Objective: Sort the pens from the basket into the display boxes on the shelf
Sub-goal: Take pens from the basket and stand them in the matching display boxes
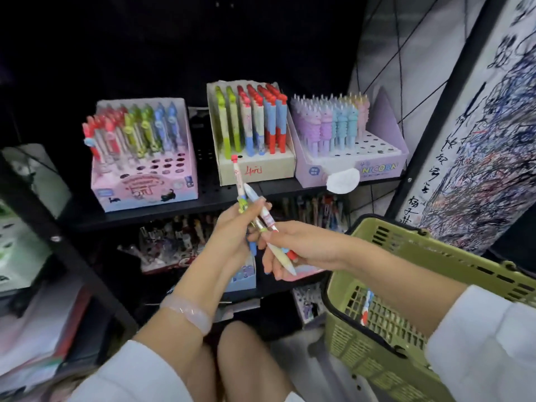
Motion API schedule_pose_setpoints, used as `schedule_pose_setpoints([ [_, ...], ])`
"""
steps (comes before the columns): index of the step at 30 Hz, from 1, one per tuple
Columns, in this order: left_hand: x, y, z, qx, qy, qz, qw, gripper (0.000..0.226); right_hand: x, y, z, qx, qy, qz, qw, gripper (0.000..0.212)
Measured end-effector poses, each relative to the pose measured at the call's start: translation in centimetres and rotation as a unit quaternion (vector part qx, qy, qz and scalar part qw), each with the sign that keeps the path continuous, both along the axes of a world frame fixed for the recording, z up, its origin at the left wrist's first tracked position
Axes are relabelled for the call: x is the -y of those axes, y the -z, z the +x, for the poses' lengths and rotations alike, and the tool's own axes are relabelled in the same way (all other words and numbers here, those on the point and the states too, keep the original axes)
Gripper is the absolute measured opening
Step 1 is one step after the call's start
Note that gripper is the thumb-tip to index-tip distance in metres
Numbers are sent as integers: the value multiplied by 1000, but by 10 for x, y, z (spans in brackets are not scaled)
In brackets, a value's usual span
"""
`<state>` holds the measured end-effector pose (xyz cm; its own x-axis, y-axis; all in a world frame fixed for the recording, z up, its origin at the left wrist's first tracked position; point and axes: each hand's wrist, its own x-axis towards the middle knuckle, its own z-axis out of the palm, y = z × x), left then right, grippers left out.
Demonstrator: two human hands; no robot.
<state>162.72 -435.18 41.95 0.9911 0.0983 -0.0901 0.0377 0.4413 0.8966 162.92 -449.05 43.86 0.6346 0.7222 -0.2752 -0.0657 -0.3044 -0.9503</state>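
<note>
My left hand (236, 227) grips a small bunch of pens (245, 192) that stick up in front of the shelf. My right hand (285, 245) holds the lower ends of several pens (282, 255), fingers curled round them, just right of the left hand. Three display boxes stand on the black shelf (232, 192): a pink box (145, 190) at left, a beige box (256, 171) in the middle, a lilac unicorn box (351, 166) at right. All hold upright pens and show free holes. The green basket (435, 256) hangs at lower right with a pen (367, 306) inside.
A lower shelf (203, 236) under the hands holds more pen boxes. A black upright post (58, 239) stands at left, with boxes and paper beyond it. A scribbled test sheet (478, 140) covers the right wall. My knee (249, 358) is below the hands.
</note>
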Motion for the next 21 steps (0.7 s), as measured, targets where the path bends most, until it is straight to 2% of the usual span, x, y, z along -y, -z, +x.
schedule_pose_setpoints([
  [3, -23, -7, 0, 31, -51, 59, 996, 22, -20, -4, 5, 11, 28, 8, 999, 26],
  [6, -48, -9, 1, 19, -122, 110, 986, 29, -31, -7, 14, 81, 71, 10, 994, 17],
  [9, -70, -12, -4, 15, -189, 128, 974, 27, -38, -11, 26, 143, 79, -22, 986, 14],
  [12, -91, -16, -10, 1, -246, 185, 951, 26, -40, -22, 38, 214, 61, -75, 972, 18],
  [15, -97, -23, -13, 29, -246, 213, 945, 24, -46, -32, 44, 273, -8, -121, 954, 15],
  [19, -101, -28, -11, 61, -196, 403, 892, 26, -65, -45, 47, 339, -59, -171, 923, 14],
  [21, -106, -26, -10, 53, -138, 443, 884, 27, -72, -53, 50, 332, -36, -137, 933, 15],
])
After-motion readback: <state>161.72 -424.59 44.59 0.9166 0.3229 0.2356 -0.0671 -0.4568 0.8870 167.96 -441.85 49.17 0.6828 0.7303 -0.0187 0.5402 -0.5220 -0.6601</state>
